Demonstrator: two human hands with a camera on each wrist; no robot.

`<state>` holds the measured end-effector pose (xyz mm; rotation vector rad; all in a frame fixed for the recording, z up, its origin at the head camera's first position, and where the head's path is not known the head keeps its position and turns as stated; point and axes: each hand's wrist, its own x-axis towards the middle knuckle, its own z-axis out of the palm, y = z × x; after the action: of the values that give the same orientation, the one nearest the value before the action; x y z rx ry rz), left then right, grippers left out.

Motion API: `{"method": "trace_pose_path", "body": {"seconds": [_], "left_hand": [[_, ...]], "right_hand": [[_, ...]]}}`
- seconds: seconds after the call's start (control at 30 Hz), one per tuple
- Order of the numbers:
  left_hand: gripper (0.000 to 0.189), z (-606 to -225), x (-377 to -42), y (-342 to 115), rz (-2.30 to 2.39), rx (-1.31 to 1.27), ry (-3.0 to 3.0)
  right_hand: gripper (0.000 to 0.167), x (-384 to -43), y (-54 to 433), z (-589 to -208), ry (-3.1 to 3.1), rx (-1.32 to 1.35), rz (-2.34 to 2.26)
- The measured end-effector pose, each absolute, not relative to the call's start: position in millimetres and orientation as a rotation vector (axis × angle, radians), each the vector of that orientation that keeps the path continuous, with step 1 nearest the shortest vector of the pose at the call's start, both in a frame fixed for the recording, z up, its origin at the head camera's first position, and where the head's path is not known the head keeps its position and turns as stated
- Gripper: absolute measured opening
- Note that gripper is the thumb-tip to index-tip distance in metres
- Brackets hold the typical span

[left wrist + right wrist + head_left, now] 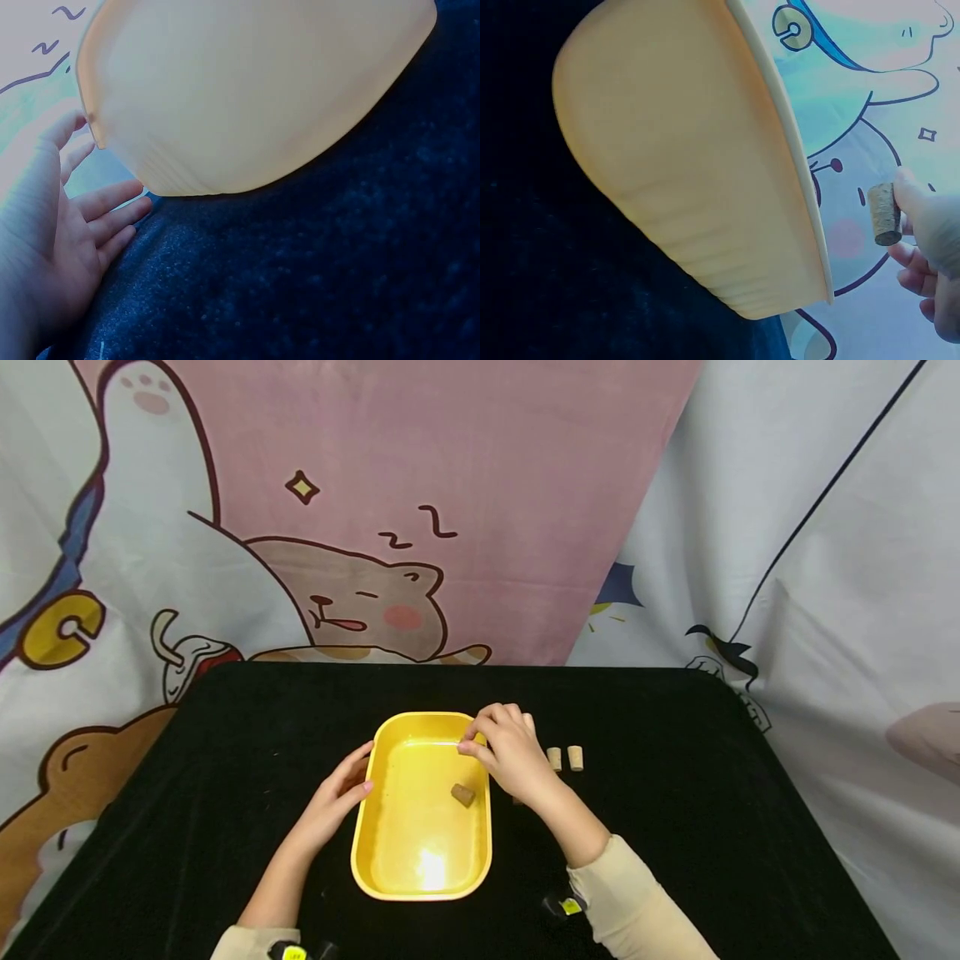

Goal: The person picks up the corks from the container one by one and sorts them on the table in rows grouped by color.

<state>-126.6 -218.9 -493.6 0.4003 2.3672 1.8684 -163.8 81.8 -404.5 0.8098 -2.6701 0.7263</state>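
Observation:
My left hand (335, 797) rests along the left side of a yellow tray (420, 896). Its relaxed fingers touch the tray's outer wall (247, 112), seen close up in the left wrist view. Above the tray's right rim is my right hand (513, 756). A small tapered cork stopper (885, 214) sits at its thumb and fingertips, pinched, as the right wrist view shows; from above it is mostly hidden. A browner cork stopper (462, 794) appears within the tray, tilted, toward its right side.
Right of the right hand, two pale cork stoppers (576, 757) stand on the black cloth (660, 827). Another brown piece (517, 800) is mostly covered by the right wrist. Behind the table hangs a cartoon-printed curtain (495, 485).

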Motion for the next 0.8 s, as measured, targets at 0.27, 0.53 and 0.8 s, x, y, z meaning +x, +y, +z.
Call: {"method": "trace_pose_path", "body": {"seconds": [0.27,0.53,0.8], "left_hand": [[0.056,-493.0,-126.5,-217.4,1.861,0.376,2.369],[0.055,-491.9,-126.5,-218.1,1.865,0.373,2.367],[0.056,-492.2,-126.1,-218.3,1.858,0.392,2.377]], "right_hand": [[0.016,-152.1,96.1,-406.4,-2.628,0.699,0.776],[0.014,-141.7,112.6,-408.7,-2.602,0.578,0.894],[0.014,-133.7,129.0,-415.4,-2.509,0.509,0.968]]}}
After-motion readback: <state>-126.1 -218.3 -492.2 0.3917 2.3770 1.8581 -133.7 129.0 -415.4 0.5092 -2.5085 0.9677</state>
